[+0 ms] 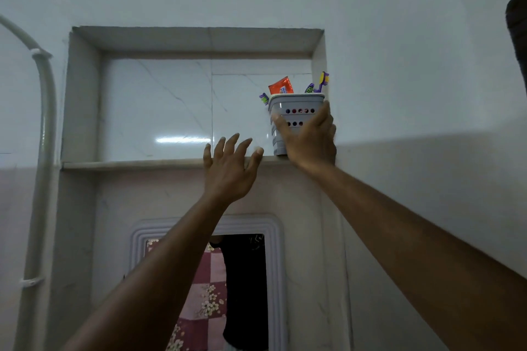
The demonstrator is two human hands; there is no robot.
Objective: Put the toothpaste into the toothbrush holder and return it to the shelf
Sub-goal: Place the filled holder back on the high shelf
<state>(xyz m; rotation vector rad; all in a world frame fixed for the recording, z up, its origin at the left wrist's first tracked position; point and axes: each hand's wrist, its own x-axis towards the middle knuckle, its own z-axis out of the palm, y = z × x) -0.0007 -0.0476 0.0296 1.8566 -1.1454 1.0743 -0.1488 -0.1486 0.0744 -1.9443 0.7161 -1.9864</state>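
Observation:
A grey perforated toothbrush holder (293, 107) stands upright at the right end of the recessed wall shelf (137, 165), against the niche's right wall. An orange-red toothpaste tube (281, 85) sticks out of its top, along with purple-green toothbrushes (320, 83). My right hand (309, 139) wraps the holder's front and right side from below, covering its lower part. Just left of the holder, my left hand (228, 168) is raised at the shelf's front edge with fingers spread and holds nothing.
The niche is lined with glossy white marble tiles (159, 111). A white pipe (42, 151) runs down the wall at the left. Below the shelf hangs a white-framed mirror (208, 288). A dark object (517, 34) juts in at the right edge.

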